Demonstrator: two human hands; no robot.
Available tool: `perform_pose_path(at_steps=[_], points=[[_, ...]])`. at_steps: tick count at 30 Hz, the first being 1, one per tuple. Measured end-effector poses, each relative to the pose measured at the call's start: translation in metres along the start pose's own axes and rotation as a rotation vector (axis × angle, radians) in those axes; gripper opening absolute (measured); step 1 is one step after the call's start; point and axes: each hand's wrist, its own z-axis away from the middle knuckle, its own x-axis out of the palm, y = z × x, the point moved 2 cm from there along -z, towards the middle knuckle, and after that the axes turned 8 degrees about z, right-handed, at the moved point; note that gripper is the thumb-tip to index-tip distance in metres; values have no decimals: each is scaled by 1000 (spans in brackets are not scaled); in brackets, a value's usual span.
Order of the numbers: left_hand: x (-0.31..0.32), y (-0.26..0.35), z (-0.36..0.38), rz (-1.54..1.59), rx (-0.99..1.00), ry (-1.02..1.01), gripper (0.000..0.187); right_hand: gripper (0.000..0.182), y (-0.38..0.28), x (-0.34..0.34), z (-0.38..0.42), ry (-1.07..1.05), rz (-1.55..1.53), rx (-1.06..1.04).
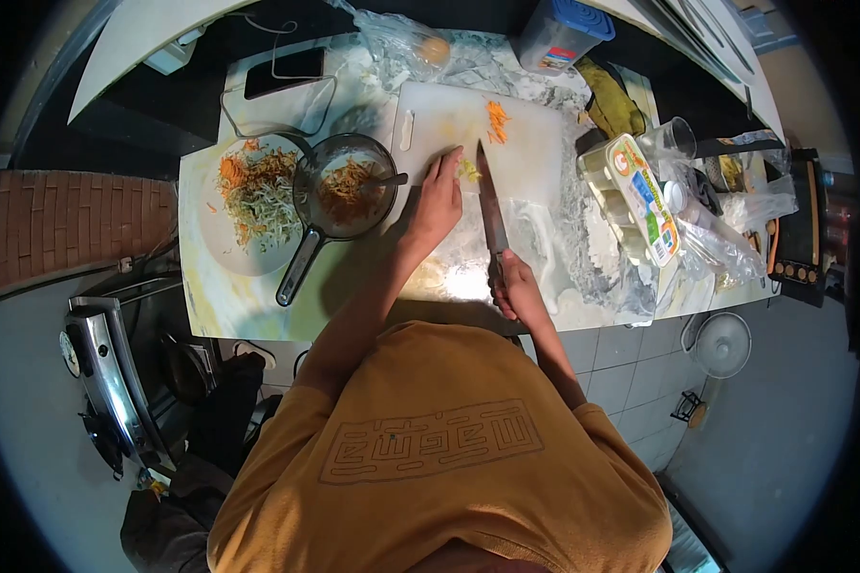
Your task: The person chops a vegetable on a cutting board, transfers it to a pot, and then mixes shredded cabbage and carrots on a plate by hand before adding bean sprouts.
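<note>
In the head view, the right hand (518,291) has its fingers clamped round the handle of a knife (492,218), whose blade runs forward over a white cutting board (526,158) on the table (220,296). The blade's tip lies just beside a small pale yellow-green piece of food (468,172), on which the left hand (437,202) rests with its fingers together, pressing down. Farther up the board sits a little heap of orange carrot strips (497,121). To the left stand a dark pan (346,196) holding shredded food and a plate (215,239) of shredded vegetables. To the right lies an egg carton (638,196), and a blue-lidded container (561,33) stands at the far edge.
</note>
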Motion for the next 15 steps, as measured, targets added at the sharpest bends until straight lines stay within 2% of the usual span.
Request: perform_pose_path(at_steps=[3,7,10,12,15], points=[[1,-3,4,19,-28,-62,57,48,-1,4,-1,-66,-4,29],[-3,6,8,51,-47,-69,56,44,-2,3,-3,-121,-70,96],[-5,13,8,-19,-5,-70,47,44,-2,3,-1,-158,-93,121],[-3,17,5,16,-55,-33,39,43,-7,0,0,-151,-70,127],[-3,23,8,7,-69,-9,35,43,-7,-7,2,-157,-13,99]])
